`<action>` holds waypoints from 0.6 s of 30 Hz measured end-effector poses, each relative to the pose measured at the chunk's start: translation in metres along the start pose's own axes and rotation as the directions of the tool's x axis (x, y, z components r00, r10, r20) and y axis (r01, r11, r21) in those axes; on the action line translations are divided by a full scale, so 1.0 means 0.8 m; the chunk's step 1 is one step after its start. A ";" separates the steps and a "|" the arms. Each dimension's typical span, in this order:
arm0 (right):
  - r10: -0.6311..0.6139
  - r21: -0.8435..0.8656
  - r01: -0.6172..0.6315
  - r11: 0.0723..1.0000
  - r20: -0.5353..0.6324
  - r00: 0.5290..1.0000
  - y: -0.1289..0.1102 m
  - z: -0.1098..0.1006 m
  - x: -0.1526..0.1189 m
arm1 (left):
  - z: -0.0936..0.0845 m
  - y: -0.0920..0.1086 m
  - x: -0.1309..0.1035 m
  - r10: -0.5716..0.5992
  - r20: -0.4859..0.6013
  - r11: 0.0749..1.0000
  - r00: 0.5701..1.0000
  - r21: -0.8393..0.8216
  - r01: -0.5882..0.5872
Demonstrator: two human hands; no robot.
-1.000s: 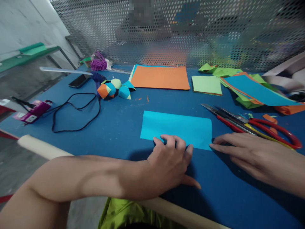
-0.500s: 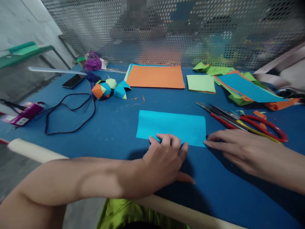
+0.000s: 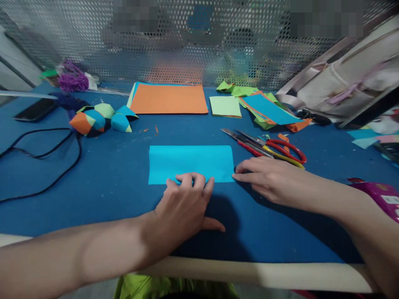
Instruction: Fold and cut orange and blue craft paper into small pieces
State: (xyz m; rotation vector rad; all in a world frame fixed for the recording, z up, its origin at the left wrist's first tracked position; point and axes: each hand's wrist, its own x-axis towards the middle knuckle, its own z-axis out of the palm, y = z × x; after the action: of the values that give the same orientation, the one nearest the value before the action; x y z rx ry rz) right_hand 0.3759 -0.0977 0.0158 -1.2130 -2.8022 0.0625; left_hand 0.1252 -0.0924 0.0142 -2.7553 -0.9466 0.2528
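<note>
A bright blue sheet (image 3: 190, 160), folded over along its far edge, lies on the dark blue table (image 3: 124, 207). My left hand (image 3: 187, 203) rests its spread fingertips on the sheet's near edge, thumb stretched out to the right. At the sheet's lower right corner, my right hand (image 3: 271, 178) touches the paper with thumb and index finger close together. Just beyond my right hand lie red-handled scissors (image 3: 288, 147) and a cutter with a red grip (image 3: 249, 148).
Behind the sheet lie an orange paper stack (image 3: 170, 99), light green squares (image 3: 226, 106) and folded paper pieces (image 3: 99, 118). A black cable (image 3: 40, 155) and phone (image 3: 35, 109) are left. A perforated metal panel (image 3: 212, 54) borders the back; a bag (image 3: 346, 79) stands right.
The view has turned to the right, so the table's contents appear further left and the bag shows more. Both hands keep nearly the same places on the blue sheet.
</note>
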 end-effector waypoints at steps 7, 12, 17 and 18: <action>0.004 -0.007 -0.004 1.000 0.049 0.999 -0.001 -0.004 0.002 | -0.005 0.000 0.001 0.001 -0.002 1.000 1.000 0.007 -0.001; 0.058 0.083 -0.055 0.995 -0.035 0.998 -0.002 -0.008 0.001 | -0.003 0.000 0.002 -0.010 -0.044 1.000 0.999 -0.011 0.009; 0.218 0.378 -0.164 0.911 -0.106 0.970 -0.031 -0.013 0.020 | 0.000 0.001 0.002 -0.019 -0.084 0.999 0.996 -0.034 0.016; 0.194 0.457 -0.150 0.877 -0.051 0.980 -0.037 -0.011 0.026 | 0.001 0.002 0.002 -0.018 -0.089 0.999 0.996 -0.034 0.015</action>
State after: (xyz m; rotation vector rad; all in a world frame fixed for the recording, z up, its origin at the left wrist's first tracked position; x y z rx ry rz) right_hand 0.3411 -0.1028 0.0277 -1.2922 -2.3920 0.6155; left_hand 0.1271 -0.0927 0.0125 -2.7617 -0.9589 0.1114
